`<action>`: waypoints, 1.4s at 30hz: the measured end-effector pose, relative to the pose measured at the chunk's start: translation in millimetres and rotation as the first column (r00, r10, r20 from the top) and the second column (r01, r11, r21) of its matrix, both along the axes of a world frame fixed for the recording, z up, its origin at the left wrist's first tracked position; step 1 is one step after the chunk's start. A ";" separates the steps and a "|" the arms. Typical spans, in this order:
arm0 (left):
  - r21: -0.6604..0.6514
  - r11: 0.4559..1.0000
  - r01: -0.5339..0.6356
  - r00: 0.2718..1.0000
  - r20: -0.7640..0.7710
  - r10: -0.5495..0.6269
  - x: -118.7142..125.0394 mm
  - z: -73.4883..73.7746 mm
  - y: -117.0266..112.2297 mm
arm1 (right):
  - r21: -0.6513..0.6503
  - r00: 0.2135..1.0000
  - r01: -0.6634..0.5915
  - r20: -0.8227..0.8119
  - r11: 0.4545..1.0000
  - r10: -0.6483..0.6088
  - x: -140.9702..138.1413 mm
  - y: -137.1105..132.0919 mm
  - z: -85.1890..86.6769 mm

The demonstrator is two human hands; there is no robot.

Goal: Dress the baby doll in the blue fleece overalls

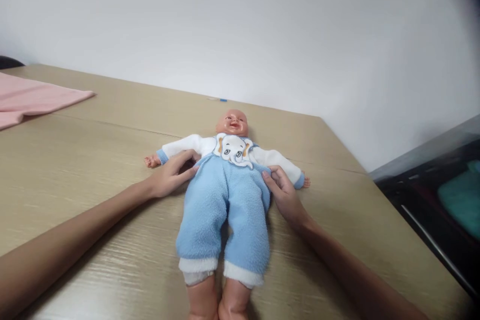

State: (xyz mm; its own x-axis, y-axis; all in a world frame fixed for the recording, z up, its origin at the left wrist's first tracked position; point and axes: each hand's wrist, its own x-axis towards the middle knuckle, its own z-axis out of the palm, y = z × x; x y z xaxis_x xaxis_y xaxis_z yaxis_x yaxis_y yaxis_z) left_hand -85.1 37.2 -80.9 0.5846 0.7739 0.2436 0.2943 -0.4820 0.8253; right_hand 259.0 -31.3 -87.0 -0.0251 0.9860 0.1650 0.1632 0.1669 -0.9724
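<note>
A baby doll [232,123] lies on its back on the table, head away from me, arms spread wide. It wears a white long-sleeved top [278,160] with blue cuffs and fluffy blue overalls [245,210] with an elephant face [233,150] on the chest. My left hand [176,175] pinches the overalls at the waist on the left side, its fingertips partly hidden by the cloth. On the opposite side, my right hand [283,190] grips the waist edge between thumb and fingers. The doll's bare lower legs [202,297] reach the bottom of the view.
Pink cloth [37,97] lies on the wooden table [112,235] at the far left. A thin object with a blue end [223,100] rests near the back edge by the white wall [187,35]. Right of the table stands something dark holding a teal item [461,197].
</note>
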 end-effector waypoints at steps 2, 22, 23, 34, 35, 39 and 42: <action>-0.076 0.997 0.033 0.997 0.076 -0.027 1.1 0.2 -0.4 | -0.023 1.000 -0.019 -0.023 1.000 0.019 1.1 1.6 -1.4; -0.360 0.932 -0.024 0.984 0.156 0.086 7.5 9.4 3.4 | 0.064 0.995 0.096 -0.009 0.993 -0.096 -0.2 4.2 -3.4; -0.308 0.951 -0.023 0.995 0.089 0.053 4.3 11.0 5.2 | 0.071 0.995 0.100 0.010 0.992 -0.101 0.1 4.0 -4.8; -0.264 0.958 -0.115 0.988 0.071 0.138 -1.8 0.7 9.4 | 0.088 0.968 0.138 0.199 0.987 -0.153 3.4 -0.4 -5.0; -0.273 0.952 -0.139 0.981 0.092 0.169 -0.4 -1.7 8.9 | 0.094 0.965 0.140 0.211 0.986 -0.157 3.4 -0.7 -4.7; -0.262 0.959 -0.109 0.988 0.081 0.135 4.4 -9.3 9.1 | 0.082 0.962 0.116 0.239 0.990 -0.133 3.8 -1.1 -4.0; -0.229 0.973 -0.022 0.999 0.035 0.030 6.5 -9.5 9.6 | 0.064 0.962 0.094 0.252 0.993 -0.108 3.4 -1.1 -3.7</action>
State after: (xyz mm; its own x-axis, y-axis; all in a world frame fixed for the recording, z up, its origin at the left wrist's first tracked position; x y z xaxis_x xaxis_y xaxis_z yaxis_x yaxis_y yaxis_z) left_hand -78.6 46.8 -90.4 0.5572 0.8265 0.0805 0.2706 -0.2723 0.9234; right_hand 262.4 -32.4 -90.7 0.0265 0.9759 0.2164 0.4231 0.1852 -0.8869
